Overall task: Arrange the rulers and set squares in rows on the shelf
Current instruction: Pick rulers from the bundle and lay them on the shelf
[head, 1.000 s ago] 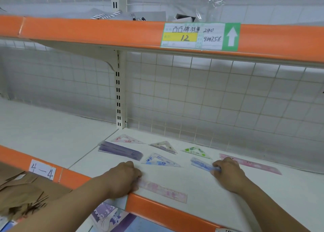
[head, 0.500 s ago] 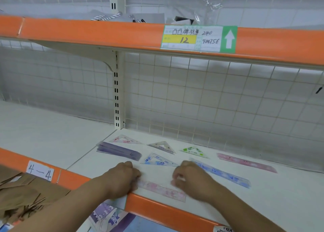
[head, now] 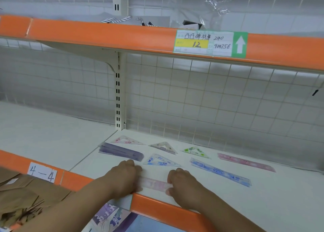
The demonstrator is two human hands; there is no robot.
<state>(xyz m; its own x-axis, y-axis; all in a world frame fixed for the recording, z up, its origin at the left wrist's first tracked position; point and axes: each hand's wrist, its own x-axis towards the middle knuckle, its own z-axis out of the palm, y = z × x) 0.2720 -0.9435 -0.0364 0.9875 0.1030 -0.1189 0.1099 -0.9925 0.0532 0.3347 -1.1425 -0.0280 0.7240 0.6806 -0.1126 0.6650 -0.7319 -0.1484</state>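
Shelf [head: 273, 207], right bay. Back row looks set: three set squares side by side near the mesh, pink square [head: 127, 140], grey square [head: 164, 146], green square [head: 195, 152], apart from each other and roughly level. Far pink ruler [head: 245, 161] lies to their right, slanted. Second row is less tidy: purple stack [head: 121, 151] at the left, blue square [head: 161, 160] just beside it, then blue ruler [head: 220, 172], angled toward the front edge. Both hands are on the near pink ruler [head: 154, 183], which lies flat close to the orange front lip. Left hand [head: 122, 177] has fingers curled over its left end, right hand [head: 184, 184] curled over its right end with the thumb at the near edge, so each holds an end; how firm the grip is, cannot tell. Judgement: over halfway. Squares are mostly placed; rulers are the loose end. Left to do: square up the near pink ruler as a front row, then bring the blue and far pink rulers parallel with it.
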